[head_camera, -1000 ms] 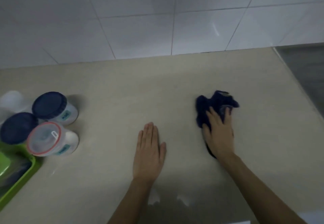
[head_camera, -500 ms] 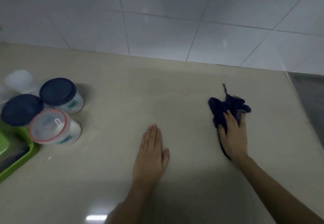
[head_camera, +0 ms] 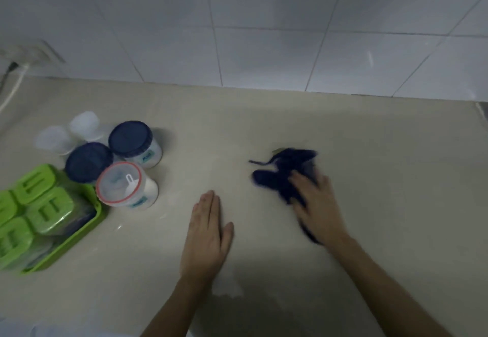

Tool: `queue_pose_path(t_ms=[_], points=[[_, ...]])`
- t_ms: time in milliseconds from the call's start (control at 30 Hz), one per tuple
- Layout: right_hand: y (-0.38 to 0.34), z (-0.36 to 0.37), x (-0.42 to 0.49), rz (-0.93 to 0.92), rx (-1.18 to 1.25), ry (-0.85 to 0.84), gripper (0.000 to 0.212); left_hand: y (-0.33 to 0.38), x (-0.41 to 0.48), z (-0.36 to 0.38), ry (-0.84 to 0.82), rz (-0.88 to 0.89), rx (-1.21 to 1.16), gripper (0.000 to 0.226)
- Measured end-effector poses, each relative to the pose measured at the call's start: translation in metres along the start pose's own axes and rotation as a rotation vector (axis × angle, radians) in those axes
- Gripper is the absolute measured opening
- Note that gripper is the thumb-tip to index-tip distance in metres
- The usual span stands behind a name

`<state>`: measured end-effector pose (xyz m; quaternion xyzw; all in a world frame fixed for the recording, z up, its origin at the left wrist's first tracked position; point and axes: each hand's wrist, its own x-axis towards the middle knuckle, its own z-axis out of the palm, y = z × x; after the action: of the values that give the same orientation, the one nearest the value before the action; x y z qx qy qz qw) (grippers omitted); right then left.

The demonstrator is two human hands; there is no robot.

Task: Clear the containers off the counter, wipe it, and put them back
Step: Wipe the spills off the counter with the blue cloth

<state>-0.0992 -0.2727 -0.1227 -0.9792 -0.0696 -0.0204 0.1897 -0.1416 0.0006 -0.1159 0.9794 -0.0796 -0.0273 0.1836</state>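
Observation:
A dark blue cloth (head_camera: 280,175) lies crumpled on the beige counter (head_camera: 264,115), right of centre. My right hand (head_camera: 317,204) presses flat on the cloth's near part and is motion-blurred. My left hand (head_camera: 208,233) rests flat on the bare counter, fingers together, holding nothing. At the left stand two white jars with dark blue lids (head_camera: 130,138) (head_camera: 88,161), a jar with a clear red-rimmed lid (head_camera: 120,183), and two small translucent white containers (head_camera: 84,123) (head_camera: 51,138).
A green tray (head_camera: 87,227) with several green-lidded boxes sits at the left edge. White tiled wall runs along the back. A white cable (head_camera: 12,91) hangs at the far left. The counter ends at the right by a grey edge (head_camera: 482,108).
My right hand and the cloth have slid leftward across the counter. The view has shifted left, showing more of the green tray. My left hand stays flat in place.

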Motion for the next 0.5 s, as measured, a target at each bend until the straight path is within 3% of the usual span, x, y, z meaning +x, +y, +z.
queue_pose_path(t_ms=[133,233,300,400,500], points=[[0.051,-0.027,-0.029,0.3,0.029,0.117,0.042,-0.003,0.0,0.005,0.015,0.02,0.021,0.063],[0.029,-0.019,-0.023,0.344,-0.047,0.171,0.043,-0.004,0.0,0.006,0.023,0.007,-0.005,0.064],[-0.005,-0.008,-0.007,0.191,-0.065,0.135,0.044,-0.004,0.0,0.006,0.027,0.003,-0.005,0.065],[-0.066,0.024,0.02,-0.206,-0.082,-0.025,0.045,-0.005,0.0,0.004,0.044,-0.028,-0.039,0.068],[-0.089,0.04,0.033,-0.307,-0.031,-0.139,0.047,-0.002,-0.003,-0.002,0.054,-0.086,-0.089,0.072]])
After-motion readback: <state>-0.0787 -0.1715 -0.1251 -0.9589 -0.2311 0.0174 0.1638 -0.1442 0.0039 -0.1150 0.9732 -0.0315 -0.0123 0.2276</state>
